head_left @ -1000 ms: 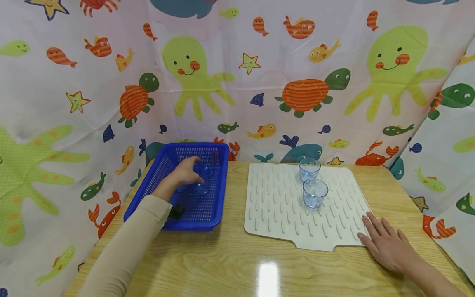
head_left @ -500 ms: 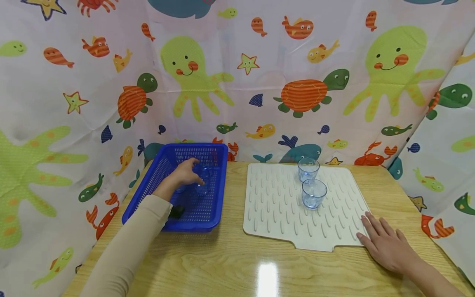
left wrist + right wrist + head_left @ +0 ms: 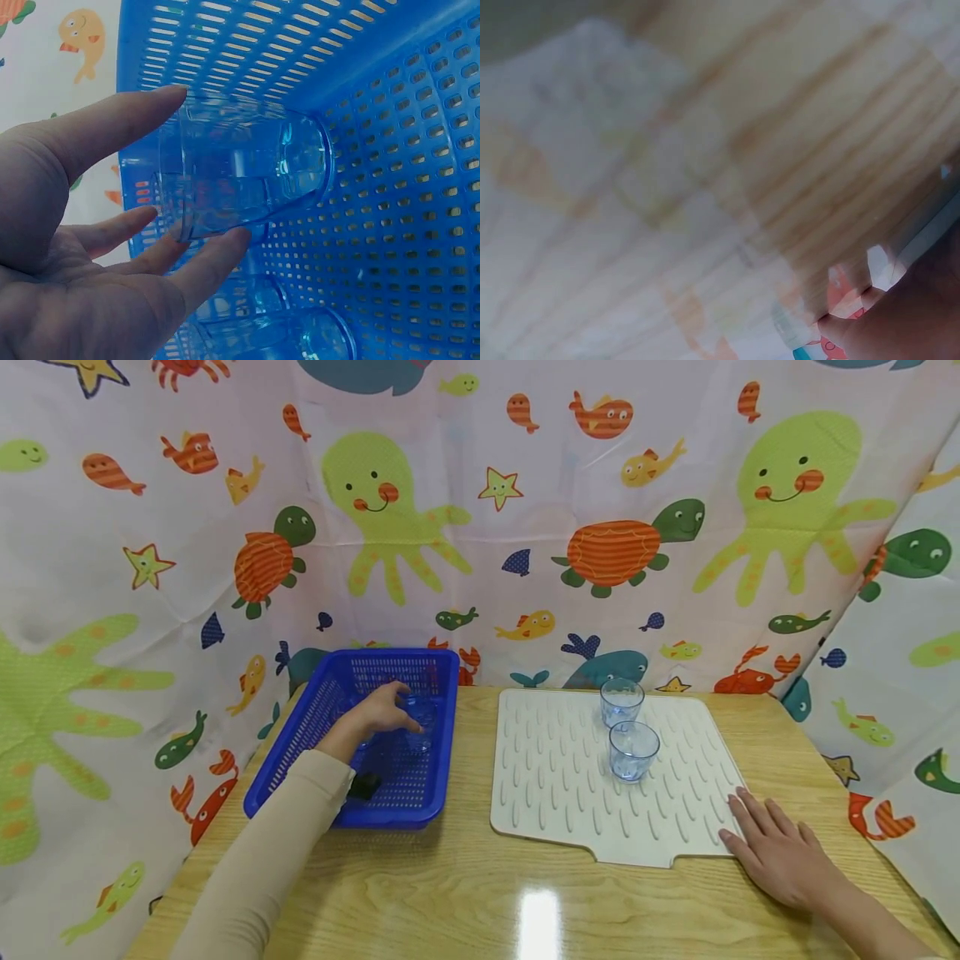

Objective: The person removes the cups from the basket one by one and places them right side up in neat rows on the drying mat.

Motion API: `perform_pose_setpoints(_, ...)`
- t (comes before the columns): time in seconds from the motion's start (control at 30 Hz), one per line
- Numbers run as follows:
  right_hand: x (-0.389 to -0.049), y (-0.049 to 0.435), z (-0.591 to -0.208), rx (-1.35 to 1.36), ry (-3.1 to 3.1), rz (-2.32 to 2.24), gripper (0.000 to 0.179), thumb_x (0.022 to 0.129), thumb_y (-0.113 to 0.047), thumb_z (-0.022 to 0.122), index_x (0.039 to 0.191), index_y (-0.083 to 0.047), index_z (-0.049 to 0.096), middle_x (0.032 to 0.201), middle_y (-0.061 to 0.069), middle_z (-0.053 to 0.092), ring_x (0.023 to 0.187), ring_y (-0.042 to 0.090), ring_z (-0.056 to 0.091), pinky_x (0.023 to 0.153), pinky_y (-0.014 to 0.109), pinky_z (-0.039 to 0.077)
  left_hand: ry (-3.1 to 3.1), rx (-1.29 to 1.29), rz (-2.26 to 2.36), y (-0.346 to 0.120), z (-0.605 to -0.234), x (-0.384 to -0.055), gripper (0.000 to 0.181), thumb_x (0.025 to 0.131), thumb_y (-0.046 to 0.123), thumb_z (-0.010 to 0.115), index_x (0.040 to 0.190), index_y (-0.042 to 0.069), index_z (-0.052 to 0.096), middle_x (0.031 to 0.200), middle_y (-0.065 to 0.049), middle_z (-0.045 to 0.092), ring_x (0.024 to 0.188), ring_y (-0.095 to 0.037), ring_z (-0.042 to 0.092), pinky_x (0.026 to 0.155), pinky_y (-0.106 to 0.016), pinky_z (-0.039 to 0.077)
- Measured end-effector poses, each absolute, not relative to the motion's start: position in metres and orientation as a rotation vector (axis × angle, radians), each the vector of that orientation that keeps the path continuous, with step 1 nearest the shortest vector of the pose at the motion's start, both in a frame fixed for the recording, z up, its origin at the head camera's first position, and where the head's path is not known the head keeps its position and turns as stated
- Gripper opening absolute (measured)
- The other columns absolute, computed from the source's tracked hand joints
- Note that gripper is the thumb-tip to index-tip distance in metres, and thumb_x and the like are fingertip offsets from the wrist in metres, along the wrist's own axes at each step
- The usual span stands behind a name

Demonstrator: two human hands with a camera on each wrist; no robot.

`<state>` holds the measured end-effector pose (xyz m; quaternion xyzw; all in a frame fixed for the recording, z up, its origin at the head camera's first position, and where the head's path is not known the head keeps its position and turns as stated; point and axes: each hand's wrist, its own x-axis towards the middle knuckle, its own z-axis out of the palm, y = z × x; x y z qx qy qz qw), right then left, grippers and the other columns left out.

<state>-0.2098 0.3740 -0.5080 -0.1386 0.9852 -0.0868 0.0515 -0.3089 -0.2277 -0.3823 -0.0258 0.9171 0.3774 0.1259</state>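
Observation:
Inside the blue plastic basket [image 3: 438, 760] is my left hand [image 3: 381, 708]. Its thumb and fingers grip a clear drinking glass [image 3: 247, 161] near the rim, from opposite sides. Below that glass in the left wrist view are more drinking glasses [image 3: 330, 341], partly hidden by the hand. Flat at the front right corner of a white ribbed mat [image 3: 547, 777] lies my right hand [image 3: 783, 856], fingers extended, fingertips at the mat's edge. Two bluish glasses, a nearer one [image 3: 633, 752] and a farther one [image 3: 622, 702], stand upright on the mat.
The wooden table [image 3: 450, 893] carries the basket on the left and the mat on the right. A curtain [image 3: 525, 527] printed with sea animals encloses the back and both sides. Close to my left wrist is a small black object [image 3: 365, 786].
My left hand has shifted slightly to the right within the basket, the glass along with it. The right hand stays where it was on the mat's corner.

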Motion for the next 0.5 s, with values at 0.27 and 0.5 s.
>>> perform_pose_setpoints(0.27, -0.2099, 0.3738, -0.5082, -0.42, 3.002, -0.252, 0.077, 0.109, -0.054, 0.032, 0.158, 0.006, 0.028, 0.163, 0.029, 0.022, 0.141, 0.063, 0.02, 0.099, 0.085, 0.016, 2.564, -0.067, 1.212, -0.2273, -0.3859, -0.3116, 0.085, 0.084, 0.005, 0.082, 0.155, 0.002, 0.036, 0.153, -0.031, 0.037, 0.132, -0.048, 0.049, 0.107, -0.057, 0.046)
perform_pose_setpoints(0.5, -0.2111, 0.3753, -0.5102, -0.417, 3.005, -0.253, 0.078, 0.109, -0.055, 0.033, 0.158, 0.005, 0.027, 0.164, 0.029, 0.021, 0.141, 0.062, 0.02, 0.099, 0.085, 0.015, 2.592, -0.01, 1.156, -0.225, -0.3903, -0.3135, 0.084, 0.084, 0.002, 0.081, 0.154, 0.0, 0.036, 0.151, -0.03, 0.041, 0.131, -0.048, 0.05, 0.104, -0.056, 0.049)
